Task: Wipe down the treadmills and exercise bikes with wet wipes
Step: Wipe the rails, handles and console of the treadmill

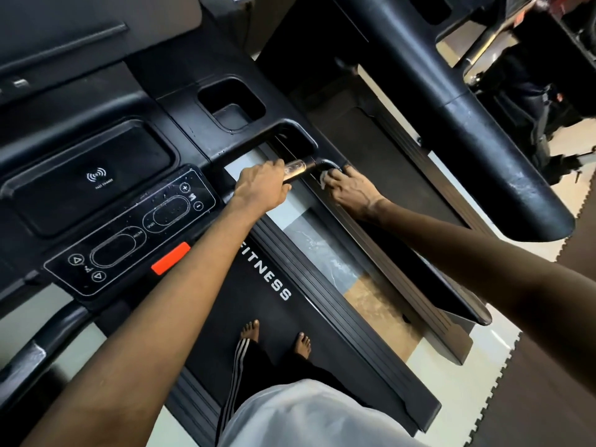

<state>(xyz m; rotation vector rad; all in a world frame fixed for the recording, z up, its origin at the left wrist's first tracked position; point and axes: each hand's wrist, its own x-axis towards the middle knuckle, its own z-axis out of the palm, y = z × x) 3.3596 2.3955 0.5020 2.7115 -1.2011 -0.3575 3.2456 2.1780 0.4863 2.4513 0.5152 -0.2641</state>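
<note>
The wet wipe [325,180] lies under the right hand [350,188], on the black bend of the handlebar [258,140] that comes out from the near edge of the console [129,221], below the cup holder [232,108]. The fingers of this hand curl over the wipe and pinch it against the bar. The left hand [261,185] is closed around the chrome pulse sensor [298,169], just beside. The wipe is probably thin, soft, light and damp, so it may bunch or slide on the smooth tube; wrapping it around the bar with the whole palm seems best. The treadmill [277,317] looks heavy and stiff.
</note>
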